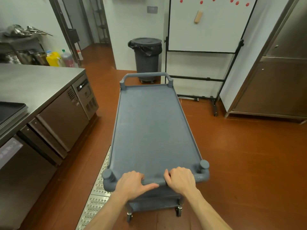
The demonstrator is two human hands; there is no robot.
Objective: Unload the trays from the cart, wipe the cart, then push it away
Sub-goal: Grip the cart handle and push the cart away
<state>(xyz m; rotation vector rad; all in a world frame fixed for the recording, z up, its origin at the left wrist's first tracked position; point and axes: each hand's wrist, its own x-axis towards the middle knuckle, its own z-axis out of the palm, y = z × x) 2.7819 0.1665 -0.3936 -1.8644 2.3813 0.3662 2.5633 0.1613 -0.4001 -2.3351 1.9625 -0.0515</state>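
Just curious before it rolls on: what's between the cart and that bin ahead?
Only bare floor separates the cart from the bin in the head view.

A steel table [33, 83] runs along the left, and dark stacked trays [10, 112] lie on its near end. The red-brown floor [240, 163] carries the grey cart [154, 123] on its castors, a lidded bin [147, 58] beyond it, a whiteboard stand [216, 97] and a steel cabinet [274, 90]. A perforated metal drain grate [98, 193] is set into the floor beside the cart.
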